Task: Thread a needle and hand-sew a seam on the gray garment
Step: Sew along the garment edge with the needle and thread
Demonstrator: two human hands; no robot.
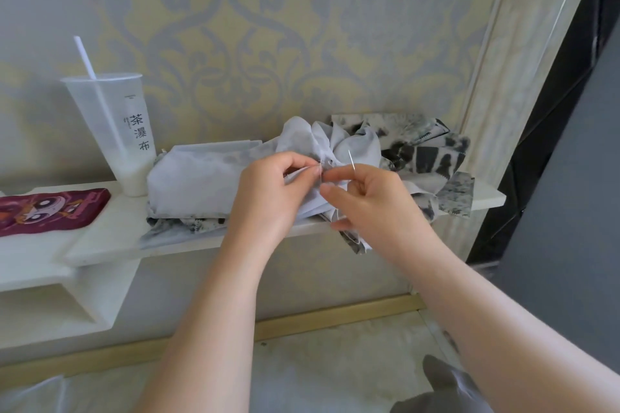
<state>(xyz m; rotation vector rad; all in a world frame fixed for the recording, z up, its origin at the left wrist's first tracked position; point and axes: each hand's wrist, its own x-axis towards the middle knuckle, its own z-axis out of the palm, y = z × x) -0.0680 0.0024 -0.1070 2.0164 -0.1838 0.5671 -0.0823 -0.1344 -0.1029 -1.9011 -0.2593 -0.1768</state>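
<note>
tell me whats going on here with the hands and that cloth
A person is hand-sewing. The left hand pinches a fold of the gray garment, which lies bunched on a white shelf against the wall. The right hand pinches a needle close by that fold, one end pointing up. The thread is too fine to make out clearly. A plastic cup with a straw stands on the shelf to the left of the cloth.

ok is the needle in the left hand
No, the right hand pinches the needle, while the left hand pinches the gray garment.
</note>
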